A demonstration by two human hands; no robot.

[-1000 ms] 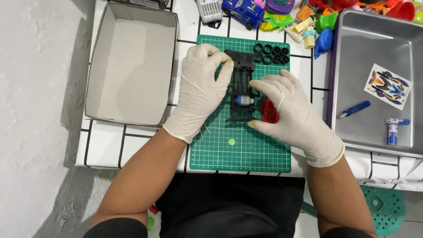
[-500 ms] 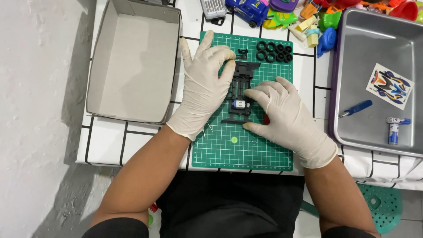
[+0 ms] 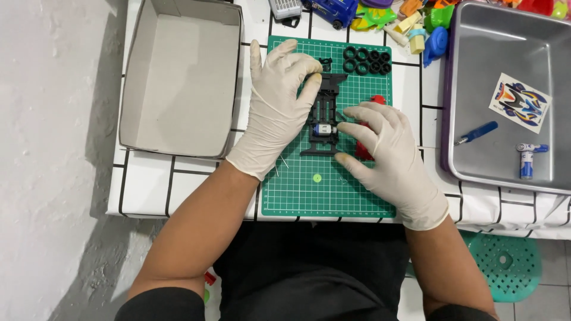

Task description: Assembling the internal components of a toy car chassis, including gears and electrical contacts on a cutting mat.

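A black toy-car chassis (image 3: 325, 113) with a small silver and blue motor (image 3: 324, 129) in it lies on the green cutting mat (image 3: 303, 190). My left hand (image 3: 278, 107), in a white glove, grips the chassis at its far left corner with thumb and fingers. My right hand (image 3: 386, 160), also gloved, rests beside the chassis on the right, fingertips touching its edge near the motor and partly covering a red part (image 3: 375, 101). Several black tyres (image 3: 367, 60) lie at the mat's far edge. A small green disc (image 3: 317, 178) sits near me.
An empty grey cardboard box (image 3: 178, 77) stands at the left. A metal tray (image 3: 505, 95) on the right holds a sticker sheet (image 3: 519, 102), a blue tool (image 3: 476, 132) and a small tube (image 3: 527, 160). Colourful toy parts (image 3: 410, 21) crowd the far edge.
My right hand has slid right, off the chassis, uncovering the motor. My left hand has shifted to the chassis's far left corner. The view has moved slightly.
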